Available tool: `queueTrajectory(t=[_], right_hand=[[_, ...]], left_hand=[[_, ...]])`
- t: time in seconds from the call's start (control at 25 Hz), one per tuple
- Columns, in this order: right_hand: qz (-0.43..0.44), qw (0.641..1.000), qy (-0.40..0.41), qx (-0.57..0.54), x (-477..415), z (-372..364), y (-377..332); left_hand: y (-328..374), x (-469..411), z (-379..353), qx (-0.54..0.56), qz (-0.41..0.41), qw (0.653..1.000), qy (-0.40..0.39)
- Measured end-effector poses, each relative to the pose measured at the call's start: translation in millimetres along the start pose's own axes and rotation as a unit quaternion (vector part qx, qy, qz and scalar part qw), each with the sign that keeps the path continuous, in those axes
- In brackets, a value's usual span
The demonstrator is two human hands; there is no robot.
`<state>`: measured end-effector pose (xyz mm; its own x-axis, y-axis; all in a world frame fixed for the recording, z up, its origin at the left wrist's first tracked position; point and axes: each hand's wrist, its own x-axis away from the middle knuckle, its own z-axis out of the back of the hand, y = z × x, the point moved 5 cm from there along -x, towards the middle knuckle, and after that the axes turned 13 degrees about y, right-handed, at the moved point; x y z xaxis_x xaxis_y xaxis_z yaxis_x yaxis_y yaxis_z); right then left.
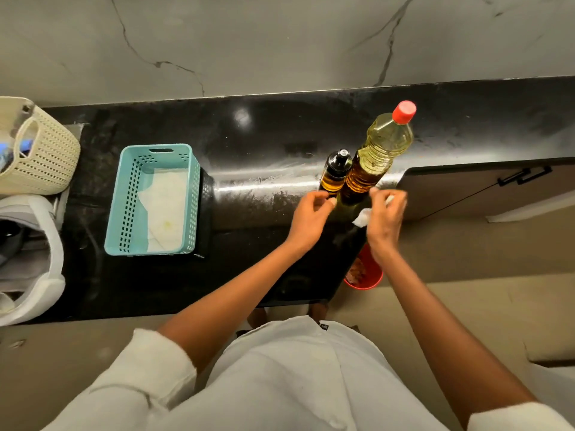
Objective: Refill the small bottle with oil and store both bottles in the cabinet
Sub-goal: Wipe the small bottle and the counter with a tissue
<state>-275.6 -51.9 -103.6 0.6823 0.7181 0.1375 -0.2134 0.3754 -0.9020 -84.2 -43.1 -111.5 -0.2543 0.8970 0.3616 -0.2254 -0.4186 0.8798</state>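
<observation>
Grip of right hand (385, 219) clamps white tissue (362, 217); left hand (311, 219) curled, grip unclear.

head view, steeply downward, close over countertop (255, 194)

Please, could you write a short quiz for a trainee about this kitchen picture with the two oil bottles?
1. True or false: the large bottle has a black cap and the small bottle has a red one.
2. What does the right hand hold? A) a spoon B) a white tissue C) a bottle cap
3. In a few words: what lies inside the blue basket?

Key
1. False: the large bottle's cap is red and the small bottle's is black.
2. B
3. White paper.
</observation>
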Motion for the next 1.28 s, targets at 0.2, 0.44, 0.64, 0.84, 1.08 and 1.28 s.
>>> queueTrajectory(t=[0.2, 0.44, 0.64, 0.84, 1.08, 1.28], right_hand=[[-0.202, 0.964, -0.172, 0.022, 89, -57, 24], [-0.185, 0.939, -0.283, 0.066, 138, -79, 22], [-0.090, 0.953, -0.283, 0.060, 147, -79, 21], [-0.018, 0.972, -0.209, 0.107, 137, -71, 23], [0.201, 0.962, -0.082, 0.165, 149, -50, 15], [0.221, 0.930, -0.229, 0.185, 194, -59, 49]], left_hand=[[-43, 50, 35, 0.109, 0.094, 0.989, -0.036], [-84, 52, 83, 0.147, 0.180, 0.969, 0.085], [-97, 38, 112, 0.103, 0.178, 0.969, 0.139], [-88, 33, 119, 0.002, 0.038, 0.992, 0.117], [-96, 55, 104, -0.387, -0.286, 0.876, -0.018], [-114, 70, 92, -0.459, -0.296, 0.834, -0.078]])
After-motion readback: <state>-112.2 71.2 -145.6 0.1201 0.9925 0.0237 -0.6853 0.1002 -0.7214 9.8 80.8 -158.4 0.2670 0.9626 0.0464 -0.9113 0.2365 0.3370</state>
